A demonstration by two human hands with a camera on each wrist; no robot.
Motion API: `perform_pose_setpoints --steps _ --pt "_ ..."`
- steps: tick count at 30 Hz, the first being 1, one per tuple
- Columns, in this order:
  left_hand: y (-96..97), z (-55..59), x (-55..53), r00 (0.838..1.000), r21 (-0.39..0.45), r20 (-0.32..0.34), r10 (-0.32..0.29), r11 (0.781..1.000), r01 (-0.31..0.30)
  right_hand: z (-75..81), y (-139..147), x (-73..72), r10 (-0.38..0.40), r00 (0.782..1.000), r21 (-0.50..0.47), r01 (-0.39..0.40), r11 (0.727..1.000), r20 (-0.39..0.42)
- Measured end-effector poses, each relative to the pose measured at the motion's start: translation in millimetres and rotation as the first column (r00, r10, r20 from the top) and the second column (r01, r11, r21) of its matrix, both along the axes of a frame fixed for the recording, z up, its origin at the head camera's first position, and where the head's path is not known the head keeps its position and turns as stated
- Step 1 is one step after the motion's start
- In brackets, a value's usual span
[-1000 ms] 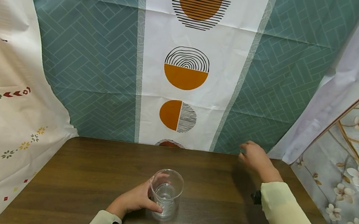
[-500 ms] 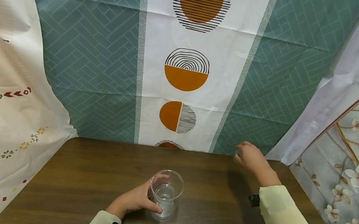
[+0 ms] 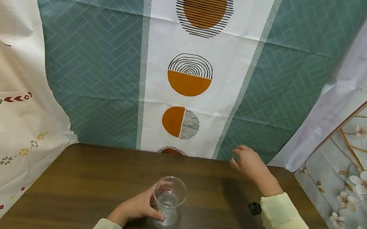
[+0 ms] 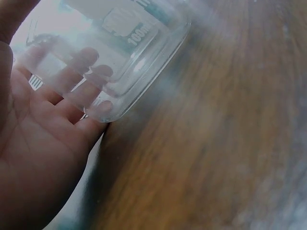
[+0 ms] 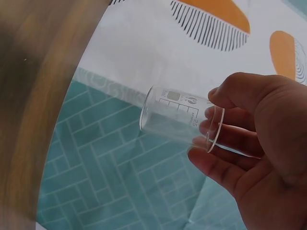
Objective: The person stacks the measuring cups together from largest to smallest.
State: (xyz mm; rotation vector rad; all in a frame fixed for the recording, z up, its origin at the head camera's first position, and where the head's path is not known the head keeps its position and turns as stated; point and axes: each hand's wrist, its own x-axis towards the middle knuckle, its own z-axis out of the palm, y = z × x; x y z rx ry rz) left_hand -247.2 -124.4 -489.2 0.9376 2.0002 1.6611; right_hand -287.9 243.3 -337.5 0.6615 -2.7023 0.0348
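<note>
A clear glass beaker (image 3: 168, 200) with white 100 ml print stands upright on the wooden table (image 3: 99, 180). My left hand (image 3: 139, 205) grips it from the left side, thumb at the front and fingers showing through the glass behind. In the left wrist view the fingers (image 4: 72, 91) curve along the beaker wall (image 4: 139, 38) close to its base. My right hand (image 3: 251, 165), raised over the table's back right, pinches a smaller clear beaker (image 5: 175, 117) by its rim, base toward the table. White scale marks with a 25 show on it. In the head view this beaker is mostly hidden.
A teal and white patterned cloth (image 3: 101, 81) hangs behind the table's back edge. Cream cloth (image 3: 1, 115) lines the left side, and a flowered sheet (image 3: 359, 197) lines the right. Black straps sit on both wrists.
My right hand has moved left with the small beaker. The left hand still holds the large beaker in the same place. The head view has shifted slightly upward.
</note>
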Motion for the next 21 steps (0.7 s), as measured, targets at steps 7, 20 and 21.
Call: perform_pose_setpoints --steps 7,20,21 --pt "0.2 1.4 1.7 1.000 0.001 -0.005 0.003 1.000 -0.003 6.7 -9.0 5.8 -0.002 1.000 0.002 0.002 1.000 0.015" --pt "0.4 1.6 2.3 1.000 0.001 -0.012 0.009 1.000 -0.009 14.6 -25.1 17.0 0.022 1.000 -0.009 -0.022 1.000 0.016" --pt "0.3 1.5 2.5 1.000 0.002 -0.011 0.006 1.000 -0.006 15.0 -26.2 17.8 0.023 1.000 -0.007 -0.023 1.000 0.018"
